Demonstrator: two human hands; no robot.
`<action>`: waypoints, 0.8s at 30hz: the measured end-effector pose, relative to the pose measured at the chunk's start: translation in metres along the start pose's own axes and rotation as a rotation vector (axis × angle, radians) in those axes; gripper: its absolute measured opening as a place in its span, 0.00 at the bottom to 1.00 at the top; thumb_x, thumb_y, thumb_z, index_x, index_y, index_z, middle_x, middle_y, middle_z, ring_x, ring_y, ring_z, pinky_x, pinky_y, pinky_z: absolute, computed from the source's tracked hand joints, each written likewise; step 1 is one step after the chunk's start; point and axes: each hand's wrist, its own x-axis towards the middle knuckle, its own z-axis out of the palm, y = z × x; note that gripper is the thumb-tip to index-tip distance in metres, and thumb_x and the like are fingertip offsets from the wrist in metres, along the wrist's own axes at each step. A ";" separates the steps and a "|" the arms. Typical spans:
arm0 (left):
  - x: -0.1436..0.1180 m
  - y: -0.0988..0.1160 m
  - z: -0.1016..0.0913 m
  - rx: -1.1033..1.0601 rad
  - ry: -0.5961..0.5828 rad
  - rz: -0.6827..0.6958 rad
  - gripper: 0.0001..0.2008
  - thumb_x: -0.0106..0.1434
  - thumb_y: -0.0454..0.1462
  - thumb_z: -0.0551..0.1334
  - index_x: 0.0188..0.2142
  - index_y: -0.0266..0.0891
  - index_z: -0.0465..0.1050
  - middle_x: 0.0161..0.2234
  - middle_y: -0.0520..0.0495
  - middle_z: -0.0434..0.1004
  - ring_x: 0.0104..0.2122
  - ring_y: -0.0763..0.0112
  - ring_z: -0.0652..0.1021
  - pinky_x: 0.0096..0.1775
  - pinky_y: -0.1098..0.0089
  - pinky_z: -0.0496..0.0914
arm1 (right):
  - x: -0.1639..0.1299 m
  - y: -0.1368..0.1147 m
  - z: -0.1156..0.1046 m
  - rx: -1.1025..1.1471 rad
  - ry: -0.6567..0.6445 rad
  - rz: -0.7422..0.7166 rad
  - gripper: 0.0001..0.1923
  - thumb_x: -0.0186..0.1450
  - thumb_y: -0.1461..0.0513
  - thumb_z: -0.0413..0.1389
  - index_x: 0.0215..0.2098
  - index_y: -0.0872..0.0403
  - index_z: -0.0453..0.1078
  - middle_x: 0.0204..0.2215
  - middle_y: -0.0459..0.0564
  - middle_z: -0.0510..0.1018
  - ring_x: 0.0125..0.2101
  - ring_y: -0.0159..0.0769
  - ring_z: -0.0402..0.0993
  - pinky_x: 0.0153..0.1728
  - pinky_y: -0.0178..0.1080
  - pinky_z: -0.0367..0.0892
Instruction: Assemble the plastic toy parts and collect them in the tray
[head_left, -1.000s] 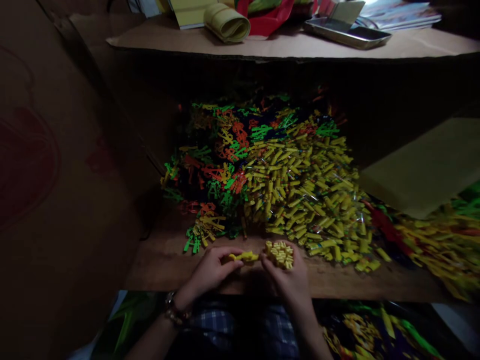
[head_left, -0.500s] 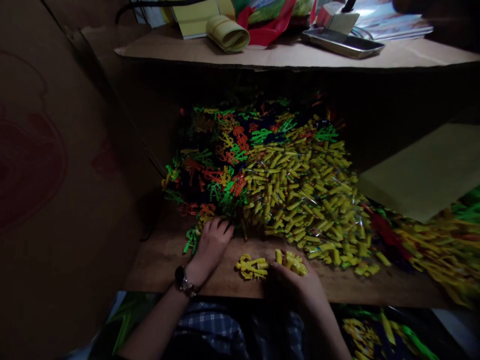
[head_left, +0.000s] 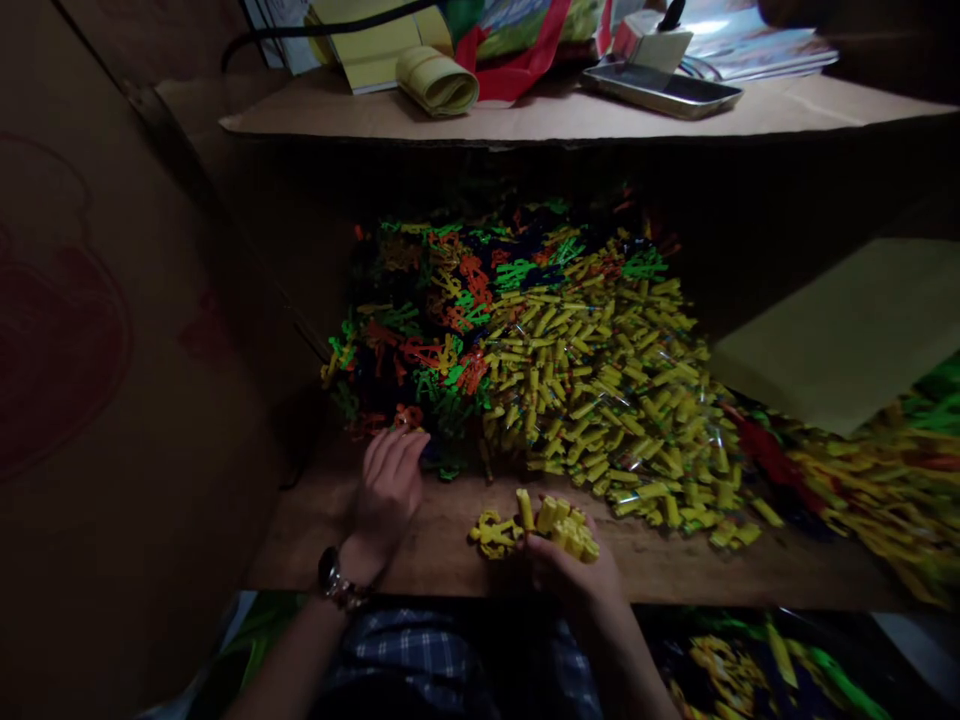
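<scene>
My right hand (head_left: pixel 574 572) rests on the wooden board (head_left: pixel 675 570) and holds a bundle of small yellow plastic pieces (head_left: pixel 564 522). A little heap of yellow pieces (head_left: pixel 495 533) lies on the board just left of it. My left hand (head_left: pixel 386 492), with a watch on the wrist, lies palm down over the near edge of a pile of green, orange and yellow plastic parts (head_left: pixel 431 345). Whether its fingers grip a part I cannot tell. A big heap of yellow pieces (head_left: pixel 607 390) fills the board's middle.
A cardboard shelf (head_left: pixel 540 110) above carries a yellow paper roll (head_left: pixel 437 80), red cloth and a metal tray (head_left: pixel 660 92). A cardboard wall (head_left: pixel 112 350) stands at the left. An olive flat sheet (head_left: pixel 847 335) lies right, with more coloured parts (head_left: pixel 892 490) below it.
My left hand let go of a yellow piece, reached up to the mixed pile, and has slid left along its edge. The yellow piece now lies on the board beside my right hand.
</scene>
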 end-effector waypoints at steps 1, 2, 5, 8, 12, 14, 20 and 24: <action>-0.001 0.004 0.000 -0.009 0.032 -0.010 0.20 0.62 0.25 0.50 0.52 0.37 0.65 0.47 0.42 0.74 0.54 0.62 0.68 0.57 0.55 0.60 | -0.002 -0.002 0.004 -0.021 0.019 -0.047 0.31 0.44 0.58 0.70 0.43 0.51 0.64 0.27 0.43 0.76 0.24 0.35 0.74 0.20 0.33 0.69; -0.001 0.008 0.000 -0.017 0.036 -0.022 0.21 0.61 0.24 0.50 0.52 0.37 0.65 0.47 0.43 0.74 0.55 0.61 0.67 0.58 0.54 0.59 | -0.003 -0.004 0.009 -0.048 0.033 -0.095 0.30 0.44 0.58 0.69 0.42 0.51 0.65 0.29 0.44 0.76 0.26 0.34 0.74 0.25 0.34 0.71; -0.002 0.024 0.001 -0.061 -0.023 -0.036 0.19 0.62 0.25 0.50 0.50 0.38 0.67 0.46 0.45 0.76 0.57 0.58 0.66 0.59 0.49 0.56 | -0.007 -0.009 0.020 -0.129 0.047 -0.201 0.26 0.45 0.56 0.69 0.39 0.52 0.66 0.31 0.45 0.77 0.29 0.35 0.75 0.32 0.36 0.73; -0.004 0.041 0.001 -0.235 -0.077 -0.116 0.15 0.64 0.30 0.52 0.48 0.37 0.69 0.43 0.44 0.78 0.50 0.61 0.74 0.55 0.55 0.64 | -0.007 -0.011 0.023 -0.185 0.056 -0.251 0.25 0.46 0.56 0.68 0.39 0.52 0.66 0.29 0.44 0.76 0.29 0.35 0.75 0.33 0.35 0.73; -0.005 0.060 -0.003 -0.608 -0.250 -0.501 0.12 0.63 0.38 0.56 0.45 0.38 0.72 0.42 0.44 0.79 0.40 0.65 0.79 0.42 0.67 0.74 | -0.008 -0.013 0.015 -0.244 0.063 -0.348 0.23 0.49 0.56 0.66 0.40 0.52 0.65 0.29 0.46 0.78 0.29 0.37 0.76 0.32 0.38 0.74; -0.003 0.064 -0.004 -0.771 -0.384 -0.674 0.12 0.60 0.38 0.59 0.44 0.38 0.73 0.41 0.44 0.79 0.37 0.65 0.79 0.39 0.67 0.75 | -0.009 -0.014 0.009 -0.311 0.068 -0.404 0.22 0.51 0.57 0.66 0.40 0.52 0.64 0.29 0.47 0.78 0.30 0.38 0.77 0.32 0.38 0.74; 0.004 0.064 -0.008 -0.908 -0.475 -0.791 0.13 0.53 0.33 0.64 0.40 0.36 0.75 0.40 0.45 0.80 0.40 0.64 0.78 0.44 0.67 0.71 | -0.011 -0.013 -0.007 -0.556 -0.007 -0.535 0.18 0.56 0.58 0.62 0.42 0.52 0.65 0.33 0.50 0.79 0.32 0.39 0.78 0.32 0.36 0.74; 0.007 0.065 -0.011 -0.881 -0.494 -0.769 0.13 0.53 0.34 0.64 0.40 0.36 0.76 0.40 0.44 0.80 0.41 0.62 0.78 0.44 0.67 0.70 | -0.010 -0.016 -0.009 -0.775 -0.086 -0.759 0.16 0.58 0.62 0.58 0.45 0.50 0.64 0.34 0.49 0.78 0.31 0.37 0.78 0.31 0.33 0.73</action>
